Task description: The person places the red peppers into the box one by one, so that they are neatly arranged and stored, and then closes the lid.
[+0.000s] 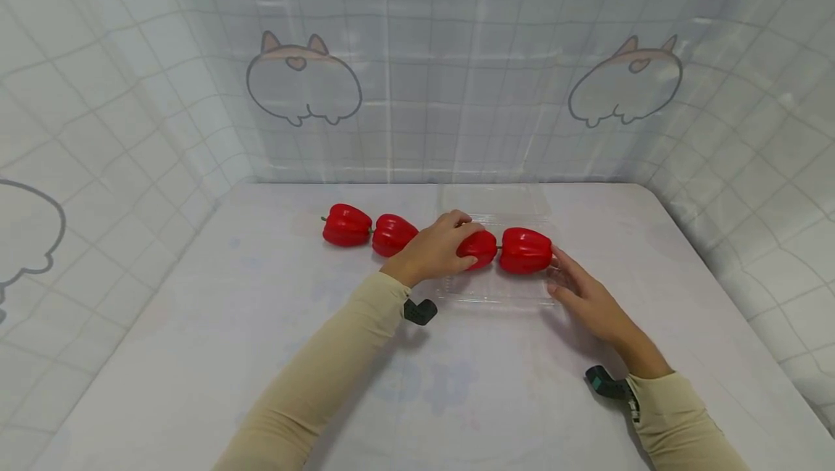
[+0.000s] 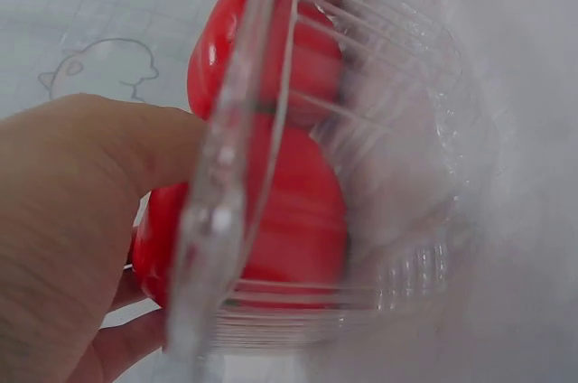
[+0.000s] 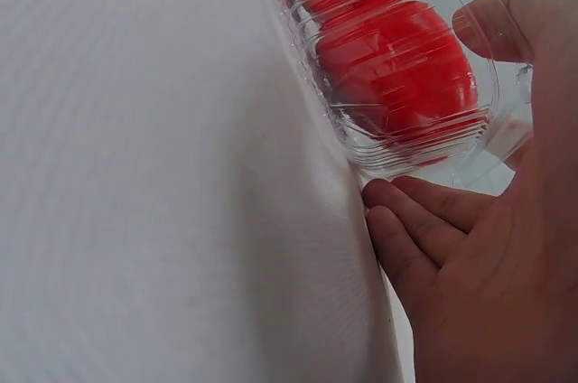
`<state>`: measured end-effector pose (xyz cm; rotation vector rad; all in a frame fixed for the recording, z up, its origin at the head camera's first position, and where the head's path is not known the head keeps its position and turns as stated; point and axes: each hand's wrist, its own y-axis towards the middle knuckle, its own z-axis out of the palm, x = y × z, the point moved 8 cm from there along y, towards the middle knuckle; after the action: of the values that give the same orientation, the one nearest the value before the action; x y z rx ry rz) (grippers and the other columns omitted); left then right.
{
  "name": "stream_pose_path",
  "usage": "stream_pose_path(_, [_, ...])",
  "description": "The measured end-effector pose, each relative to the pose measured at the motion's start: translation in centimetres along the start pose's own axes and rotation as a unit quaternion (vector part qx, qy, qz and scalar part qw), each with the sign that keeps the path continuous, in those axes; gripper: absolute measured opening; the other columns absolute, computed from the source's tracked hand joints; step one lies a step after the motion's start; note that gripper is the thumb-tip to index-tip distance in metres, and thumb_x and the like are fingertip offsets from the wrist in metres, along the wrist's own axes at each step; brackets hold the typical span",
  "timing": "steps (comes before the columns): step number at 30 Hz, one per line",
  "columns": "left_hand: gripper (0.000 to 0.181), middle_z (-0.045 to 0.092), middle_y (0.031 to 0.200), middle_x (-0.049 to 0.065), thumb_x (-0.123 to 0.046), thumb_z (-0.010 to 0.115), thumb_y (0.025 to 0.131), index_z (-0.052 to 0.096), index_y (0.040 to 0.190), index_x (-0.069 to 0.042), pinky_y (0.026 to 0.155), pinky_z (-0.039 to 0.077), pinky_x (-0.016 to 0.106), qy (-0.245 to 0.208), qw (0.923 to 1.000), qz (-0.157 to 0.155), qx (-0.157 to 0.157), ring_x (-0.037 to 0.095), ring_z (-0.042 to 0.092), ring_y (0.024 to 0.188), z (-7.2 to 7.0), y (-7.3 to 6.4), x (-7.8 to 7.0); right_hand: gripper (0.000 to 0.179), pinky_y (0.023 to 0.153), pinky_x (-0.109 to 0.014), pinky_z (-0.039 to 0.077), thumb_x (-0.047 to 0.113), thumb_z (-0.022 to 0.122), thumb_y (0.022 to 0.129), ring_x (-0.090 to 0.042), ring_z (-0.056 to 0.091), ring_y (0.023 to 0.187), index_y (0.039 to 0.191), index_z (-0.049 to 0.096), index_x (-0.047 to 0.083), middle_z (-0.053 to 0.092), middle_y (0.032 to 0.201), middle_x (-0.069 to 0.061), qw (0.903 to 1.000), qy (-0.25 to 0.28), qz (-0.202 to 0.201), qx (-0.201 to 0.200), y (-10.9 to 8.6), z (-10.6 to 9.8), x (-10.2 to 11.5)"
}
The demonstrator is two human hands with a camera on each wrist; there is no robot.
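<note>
My left hand [image 1: 435,245] grips a red bell pepper [image 1: 479,248] inside a clear plastic clamshell container [image 1: 496,295]. Its thumb and fingers curl round opposite sides of that pepper in the left wrist view. Beside it, inside the container's right half, lies a second bell pepper [image 1: 525,251]. At the right end of the container is my right hand [image 1: 587,304], with loosely extended fingers. The right wrist view has these fingertips [image 3: 377,191] low against the container's outside and the thumb [image 3: 497,26] up near the rim.
Two more red bell peppers lie left of the container, the outer one [image 1: 347,225] and an inner one [image 1: 393,235] next to my left hand. The container's open lid [image 1: 492,201] lies behind it on the white table [image 1: 261,326]. Tiled-pattern curtains [image 1: 424,94] enclose the table.
</note>
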<state>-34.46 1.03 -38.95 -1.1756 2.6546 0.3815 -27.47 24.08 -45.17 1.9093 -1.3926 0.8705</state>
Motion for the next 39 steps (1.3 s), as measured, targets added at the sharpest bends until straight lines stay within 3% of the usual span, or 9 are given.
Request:
stream_pose_path(19, [0.058, 0.047, 0.141, 0.002, -0.035, 0.074, 0.090, 0.054, 0.144, -0.023, 0.096, 0.051, 0.029, -0.004, 0.9997, 0.013, -0.022, 0.016, 0.046, 0.126, -0.3, -0.4, 0.2, 0.076, 0.109, -0.066, 0.030, 0.013, 0.049, 0.098, -0.044, 0.035, 0.141, 0.162, 0.012, 0.026, 0.036, 0.155, -0.022, 0.9995, -0.017, 0.027, -0.002, 0.2, 0.0, 0.3])
stream_pose_path(25, [0.056, 0.047, 0.142, 0.000, -0.037, 0.074, 0.091, 0.055, 0.142, -0.023, 0.096, 0.051, 0.028, -0.014, 0.9988, 0.012, -0.046, 0.015, 0.047, 0.126, -1.3, -1.2, 0.7, 0.077, 0.110, -0.067, 0.027, 0.012, 0.049, 0.097, -0.045, 0.030, 0.143, 0.163, 0.011, 0.026, 0.030, 0.158, -0.023, 0.9993, -0.027, 0.027, -0.007, -0.1, 0.0, 0.7])
stream_pose_path(32, [0.048, 0.051, 0.139, 0.002, -0.031, 0.073, 0.092, 0.062, 0.136, -0.016, 0.095, 0.052, 0.029, -0.001, 0.9955, 0.031, -0.090, 0.016, 0.048, 0.126, -3.1, -2.7, 1.7, 0.078, 0.108, -0.067, 0.030, 0.012, 0.050, 0.098, -0.046, 0.033, 0.142, 0.163, 0.008, 0.028, 0.029, 0.158, -0.024, 0.9991, -0.028, 0.032, -0.007, 0.0, 0.0, 0.5])
stream_pose_path(39, [0.040, 0.055, 0.136, 0.004, -0.025, 0.074, 0.091, 0.066, 0.130, -0.016, 0.094, 0.053, 0.033, 0.006, 0.9919, 0.031, -0.123, 0.019, 0.051, 0.126, -4.4, -4.3, 3.2, 0.080, 0.108, -0.067, 0.029, 0.014, 0.052, 0.098, -0.046, 0.032, 0.142, 0.163, 0.007, 0.027, 0.031, 0.157, -0.024, 0.9990, -0.026, 0.035, -0.009, 0.0, 0.0, 0.3])
